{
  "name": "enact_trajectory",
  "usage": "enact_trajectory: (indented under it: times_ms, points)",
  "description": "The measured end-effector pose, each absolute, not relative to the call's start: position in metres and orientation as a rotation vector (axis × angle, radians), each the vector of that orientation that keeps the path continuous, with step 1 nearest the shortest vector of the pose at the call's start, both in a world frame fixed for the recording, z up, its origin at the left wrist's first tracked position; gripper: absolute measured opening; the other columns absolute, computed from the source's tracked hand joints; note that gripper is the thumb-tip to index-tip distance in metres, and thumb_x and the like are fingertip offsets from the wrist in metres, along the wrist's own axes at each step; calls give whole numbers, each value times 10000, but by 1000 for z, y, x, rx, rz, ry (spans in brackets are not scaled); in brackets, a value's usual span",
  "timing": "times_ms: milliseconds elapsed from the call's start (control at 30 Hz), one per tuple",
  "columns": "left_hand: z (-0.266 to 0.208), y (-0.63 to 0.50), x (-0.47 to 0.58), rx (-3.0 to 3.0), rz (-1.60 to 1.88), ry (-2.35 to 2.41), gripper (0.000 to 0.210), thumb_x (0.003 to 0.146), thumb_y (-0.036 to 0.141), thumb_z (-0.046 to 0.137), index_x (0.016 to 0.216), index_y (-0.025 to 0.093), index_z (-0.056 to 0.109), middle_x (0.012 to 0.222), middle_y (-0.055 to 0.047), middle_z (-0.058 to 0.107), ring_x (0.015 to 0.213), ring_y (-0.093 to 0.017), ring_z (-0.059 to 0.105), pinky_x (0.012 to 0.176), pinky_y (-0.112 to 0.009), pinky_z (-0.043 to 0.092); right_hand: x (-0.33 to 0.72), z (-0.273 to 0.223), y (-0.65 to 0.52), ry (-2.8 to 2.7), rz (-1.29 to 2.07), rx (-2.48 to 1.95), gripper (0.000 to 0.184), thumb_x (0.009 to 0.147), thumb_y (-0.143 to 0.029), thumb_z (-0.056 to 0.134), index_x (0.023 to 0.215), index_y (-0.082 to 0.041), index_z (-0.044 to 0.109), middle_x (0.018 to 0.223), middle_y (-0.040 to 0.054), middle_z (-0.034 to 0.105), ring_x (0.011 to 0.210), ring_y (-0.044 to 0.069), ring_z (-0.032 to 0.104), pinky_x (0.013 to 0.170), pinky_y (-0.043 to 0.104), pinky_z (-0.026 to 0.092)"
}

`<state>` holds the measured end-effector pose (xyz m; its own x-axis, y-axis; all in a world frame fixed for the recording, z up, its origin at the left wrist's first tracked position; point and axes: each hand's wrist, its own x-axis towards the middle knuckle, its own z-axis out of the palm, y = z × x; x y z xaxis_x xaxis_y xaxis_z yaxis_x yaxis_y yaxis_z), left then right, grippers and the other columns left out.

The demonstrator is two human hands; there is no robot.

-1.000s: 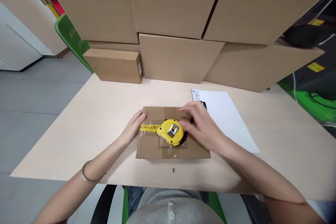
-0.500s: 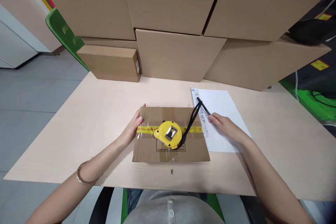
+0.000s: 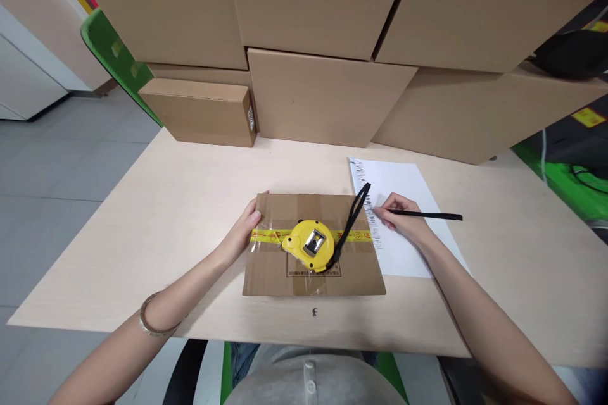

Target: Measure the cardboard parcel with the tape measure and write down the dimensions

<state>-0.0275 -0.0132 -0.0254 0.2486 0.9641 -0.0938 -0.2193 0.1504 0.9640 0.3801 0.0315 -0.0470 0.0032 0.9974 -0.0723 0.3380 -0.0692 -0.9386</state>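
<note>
My left hand point(image 3: 244, 228) grips the left edge of a taped cardboard box point(image 3: 275, 278); its thumb lies on top and the other fingers are mostly hidden. On the box rests a yellow tape measure point(image 3: 299, 237), whose black wrist strap point(image 3: 350, 221) reaches toward the upper right. My right hand point(image 3: 401, 214) is closed around a black pen point(image 3: 439, 216) over a white sheet of paper point(image 3: 403, 180). The pen points left, with its tip near a column of small handwritten marks along the sheet's left side. The box's right edge overlaps the paper.
Large cardboard boxes point(image 3: 327, 98) are stacked along the back of the light wooden table point(image 3: 114, 253). A smaller closed carton point(image 3: 199, 114) stands at the back left, beside a green chair back point(image 3: 114, 63). A small dark mark point(image 3: 314, 312) shows near the front edge.
My right hand has turned the pen from pointing up and away to a writing grip, with its tip at the paper's left side. My left hand stays on the box.
</note>
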Motion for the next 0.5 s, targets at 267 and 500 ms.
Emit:
enact_trajectory:
  times_ms: [267,500]
  points:
    - [-30,-12,-30,1071,1049,910,642,938,648,617,1436,245,591,1551,-87,567,1451,-374,477,1209,-479,373,378,-48,32,-1474,1114,-1498,403,724,-441,881,647,-219,554,513,-49,546,464,92,448,469,241,342]
    - [-34,-12,-32,1071,1051,910,602,941,644,612,1397,251,608,1523,-87,588,1423,-376,498,1171,-476,397,379,-48,31,-1485,1102,-1505,396,746,-467,861,655,-222,563,527,-43,551,472,99,445,472,249,340]
